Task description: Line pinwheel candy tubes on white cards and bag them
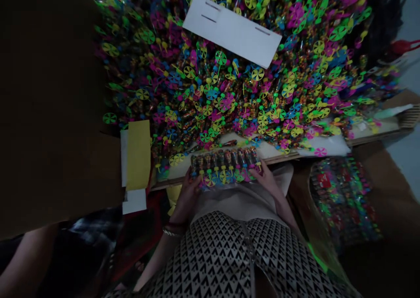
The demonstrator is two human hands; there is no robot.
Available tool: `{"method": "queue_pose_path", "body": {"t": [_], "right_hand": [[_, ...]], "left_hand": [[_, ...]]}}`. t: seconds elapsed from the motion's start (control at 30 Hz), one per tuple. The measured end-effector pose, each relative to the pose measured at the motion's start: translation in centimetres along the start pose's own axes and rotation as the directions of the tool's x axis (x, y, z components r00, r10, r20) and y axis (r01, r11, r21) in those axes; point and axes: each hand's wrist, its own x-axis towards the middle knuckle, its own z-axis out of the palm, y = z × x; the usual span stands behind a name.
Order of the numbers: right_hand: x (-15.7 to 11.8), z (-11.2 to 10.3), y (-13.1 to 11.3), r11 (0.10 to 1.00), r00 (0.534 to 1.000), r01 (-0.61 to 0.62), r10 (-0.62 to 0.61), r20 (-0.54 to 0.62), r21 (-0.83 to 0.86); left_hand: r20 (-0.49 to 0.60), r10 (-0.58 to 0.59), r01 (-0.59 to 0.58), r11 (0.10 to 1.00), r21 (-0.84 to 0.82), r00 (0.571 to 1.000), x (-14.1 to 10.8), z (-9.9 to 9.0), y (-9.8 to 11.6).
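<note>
A row of several clear candy-filled tubes with colourful fan tops (pixel 226 162) lies across the table's front edge, fans toward my body. My left hand (pixel 190 185) grips its left end, fingers closed round the side. At the right end my right hand (pixel 263 175) holds it the same way, fingers against the last tubes. Beyond the row a large heap of similar loose tubes with pink, green, yellow and blue fans (pixel 210 92) covers the table. A white card with slots (pixel 232 30) rests on top of the heap.
A large dark brown board (pixel 55 114) fills the left side. Next to it stand yellow and white card pieces (pixel 138 156). On the right, packed rows of tubes (pixel 344 197) lie in a carton. Another person's arm (pixel 29 258) shows at bottom left.
</note>
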Motion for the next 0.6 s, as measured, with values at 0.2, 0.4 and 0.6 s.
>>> {"method": "queue_pose_path", "body": {"t": [0.2,0.4,0.6], "right_hand": [[-2.2,-0.9,1.0,1.0,0.936,-0.007,0.006,-0.351,-0.001],[-6.5,-0.8,2.9,0.975,0.955,-0.125,0.169,-0.244,0.185],[-7.4,1.9,2.2,0.793,0.918,-0.396,0.36,0.168,0.463]], "left_hand": [[0.025,-0.006,0.005,0.999,0.035,1.0,0.1,0.3,0.5],[0.017,0.002,-0.003,1.0,0.025,1.0,0.3,0.3,0.2],[0.037,0.009,-0.011,0.998,0.054,0.999,0.0,0.6,0.4]]}}
